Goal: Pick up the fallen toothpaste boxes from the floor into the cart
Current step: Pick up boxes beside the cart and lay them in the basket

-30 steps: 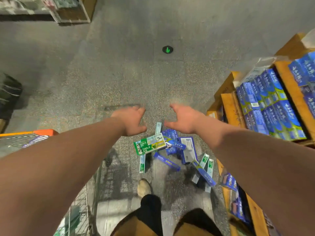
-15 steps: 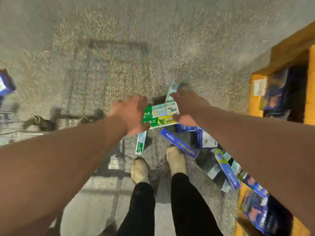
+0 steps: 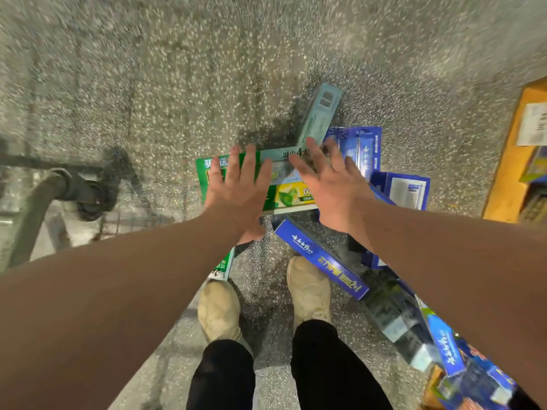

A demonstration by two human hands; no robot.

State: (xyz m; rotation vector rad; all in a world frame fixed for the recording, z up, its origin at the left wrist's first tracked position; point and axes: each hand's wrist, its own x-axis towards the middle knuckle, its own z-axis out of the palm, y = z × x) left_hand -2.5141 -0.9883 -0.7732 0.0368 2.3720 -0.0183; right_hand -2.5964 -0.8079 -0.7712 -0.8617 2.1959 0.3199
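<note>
- The cart's castor wheel [image 3: 88, 199] and its grey frame tube [image 3: 35, 211] stand at the far left on the speckled floor [image 3: 192, 69].
- A narrow green-and-white toothpaste box [image 3: 222, 266] lies on the floor just ahead of the left shoe [image 3: 219, 309], partly hidden by the left forearm.
- The left hand [image 3: 239, 187] is spread over the left half of the wide green toothpaste box [image 3: 288, 196]. Its grip is wide, with the fingers straight and holding nothing.
- The wide green box lies flat on top of the pile on the floor.
- The right hand [image 3: 331, 184] covers the box's right end with splayed fingers and an equally wide grip. I cannot tell whether the palms touch the box.
- A pale teal box [image 3: 321, 110] juts out from behind the green one.
- Two blue toothpaste boxes [image 3: 365, 149] lie just right of the right hand.
- A long blue box [image 3: 319, 255] lies beside the right shoe [image 3: 309, 288].
- An orange shelf edge [image 3: 506, 167] closes the far right.
</note>
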